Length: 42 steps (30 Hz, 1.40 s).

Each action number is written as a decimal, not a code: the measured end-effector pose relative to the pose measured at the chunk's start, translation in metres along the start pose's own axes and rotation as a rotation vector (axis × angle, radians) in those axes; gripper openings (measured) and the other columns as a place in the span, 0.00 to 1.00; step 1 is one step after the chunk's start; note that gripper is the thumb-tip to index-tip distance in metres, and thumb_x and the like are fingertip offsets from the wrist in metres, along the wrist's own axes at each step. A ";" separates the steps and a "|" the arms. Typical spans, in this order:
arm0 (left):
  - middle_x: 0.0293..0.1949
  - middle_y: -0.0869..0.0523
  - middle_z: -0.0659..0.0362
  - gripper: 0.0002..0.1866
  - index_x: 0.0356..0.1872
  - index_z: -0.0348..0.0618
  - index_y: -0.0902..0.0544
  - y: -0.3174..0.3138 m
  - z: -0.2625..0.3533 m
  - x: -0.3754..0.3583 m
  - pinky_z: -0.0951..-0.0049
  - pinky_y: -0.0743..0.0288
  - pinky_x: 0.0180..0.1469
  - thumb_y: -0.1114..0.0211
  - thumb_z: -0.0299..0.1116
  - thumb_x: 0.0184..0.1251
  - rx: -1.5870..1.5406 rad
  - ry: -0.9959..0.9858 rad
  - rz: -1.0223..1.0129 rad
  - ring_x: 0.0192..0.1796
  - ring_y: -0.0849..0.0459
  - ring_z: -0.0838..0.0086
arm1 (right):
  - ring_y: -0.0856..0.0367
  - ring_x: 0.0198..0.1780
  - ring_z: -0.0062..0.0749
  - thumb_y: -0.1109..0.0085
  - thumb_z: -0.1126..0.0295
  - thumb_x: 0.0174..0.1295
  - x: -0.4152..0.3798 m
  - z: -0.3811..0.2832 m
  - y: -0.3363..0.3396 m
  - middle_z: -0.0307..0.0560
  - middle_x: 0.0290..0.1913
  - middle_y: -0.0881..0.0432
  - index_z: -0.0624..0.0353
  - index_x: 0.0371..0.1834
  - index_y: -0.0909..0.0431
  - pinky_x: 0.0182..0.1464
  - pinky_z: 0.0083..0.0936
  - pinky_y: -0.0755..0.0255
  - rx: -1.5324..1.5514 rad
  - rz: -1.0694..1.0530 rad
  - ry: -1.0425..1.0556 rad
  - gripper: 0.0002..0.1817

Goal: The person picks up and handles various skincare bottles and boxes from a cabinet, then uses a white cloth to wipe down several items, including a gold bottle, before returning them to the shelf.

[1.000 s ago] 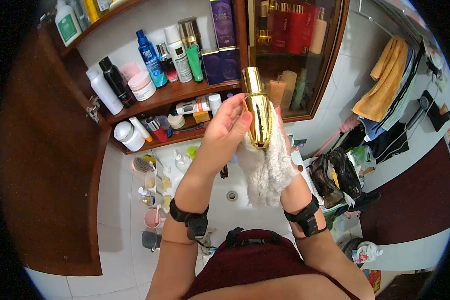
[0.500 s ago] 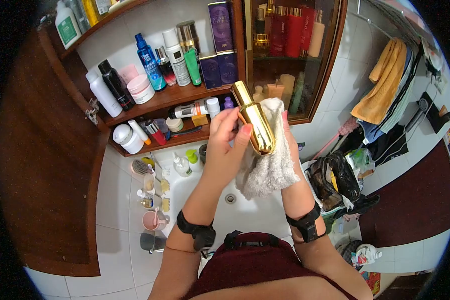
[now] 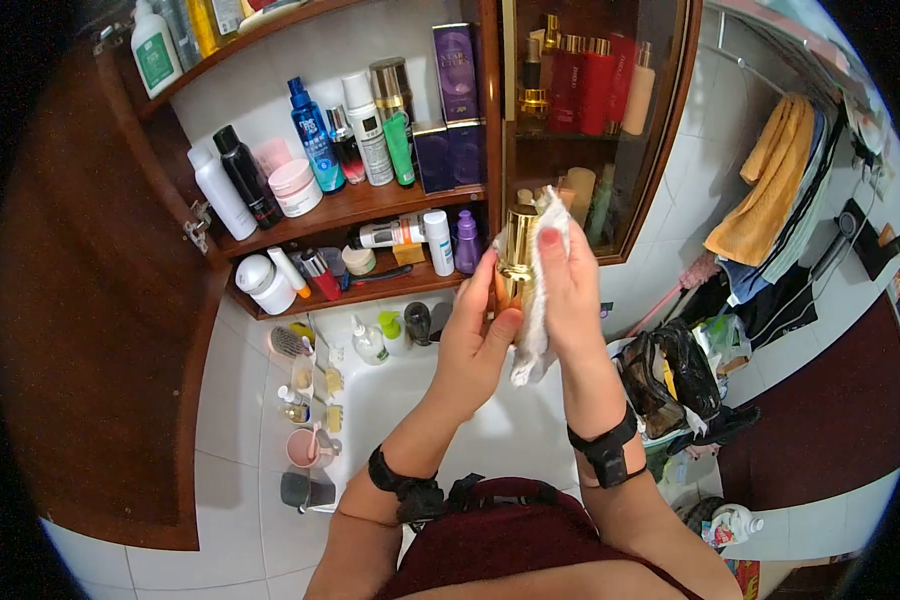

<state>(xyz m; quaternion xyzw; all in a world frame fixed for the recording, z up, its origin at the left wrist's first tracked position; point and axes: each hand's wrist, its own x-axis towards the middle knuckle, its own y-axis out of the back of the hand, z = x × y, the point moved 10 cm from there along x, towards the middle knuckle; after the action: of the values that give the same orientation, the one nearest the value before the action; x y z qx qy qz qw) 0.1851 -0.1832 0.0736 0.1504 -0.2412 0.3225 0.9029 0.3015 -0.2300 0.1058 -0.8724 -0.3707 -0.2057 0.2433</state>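
A shiny gold cosmetic bottle (image 3: pixel 519 240) stands nearly upright between my hands, above the sink. My left hand (image 3: pixel 478 335) is closed round its lower part, thumb in front. With my right hand (image 3: pixel 568 285) I grip a whitish cloth (image 3: pixel 532 335) and press it along the bottle's right side, the thumb lying over the cloth. The bottle's base is hidden by my fingers. Behind the bottle are the cabinet's lower shelf and its glass door.
The white sink (image 3: pixel 420 420) lies below my hands. Bottles and jars fill the open cabinet's shelves (image 3: pixel 355 205). A wooden door (image 3: pixel 100 300) swings out at left. Soap pump bottles (image 3: pixel 369 340) stand at the sink's back edge. Towels (image 3: pixel 765 180) hang at right above a bin with a black bag (image 3: pixel 670 375).
The bottle has turned from tilted to nearly upright. My right hand has come round to the front, thumb now showing, and the cloth is folded against the bottle's side.
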 end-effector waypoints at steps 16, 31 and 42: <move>0.49 0.23 0.56 0.27 0.62 0.38 0.38 -0.017 -0.026 -0.008 0.77 0.24 0.43 0.55 0.51 0.77 -0.516 0.220 -0.018 0.43 0.22 0.79 | 0.17 0.44 0.34 0.50 0.41 0.65 0.019 0.021 0.000 0.50 0.45 0.18 0.65 0.54 0.27 0.48 0.29 0.23 0.349 0.017 -0.279 0.33; 0.32 0.20 0.46 0.21 0.58 0.38 0.32 0.008 0.005 -0.005 0.63 0.27 0.37 0.50 0.45 0.75 0.246 -0.101 0.108 0.34 0.19 0.49 | 0.26 0.47 0.18 0.35 0.68 0.61 -0.014 0.029 -0.028 0.38 0.48 0.24 0.60 0.61 0.34 0.51 0.20 0.30 0.235 -0.201 -0.270 0.27; 0.22 0.23 0.58 0.22 0.31 0.43 0.23 0.032 0.040 -0.004 0.70 0.33 0.25 0.31 0.54 0.55 0.599 -0.209 0.209 0.24 0.23 0.67 | 0.20 0.48 0.28 0.55 0.42 0.69 -0.042 0.055 -0.020 0.44 0.48 0.20 0.59 0.59 0.29 0.52 0.27 0.25 0.669 -0.077 -0.480 0.31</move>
<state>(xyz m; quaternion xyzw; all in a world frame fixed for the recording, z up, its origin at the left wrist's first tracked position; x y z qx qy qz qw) 0.1478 -0.1778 0.1085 0.4156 -0.2410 0.4527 0.7511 0.2694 -0.2085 0.0448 -0.7540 -0.4955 0.1264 0.4123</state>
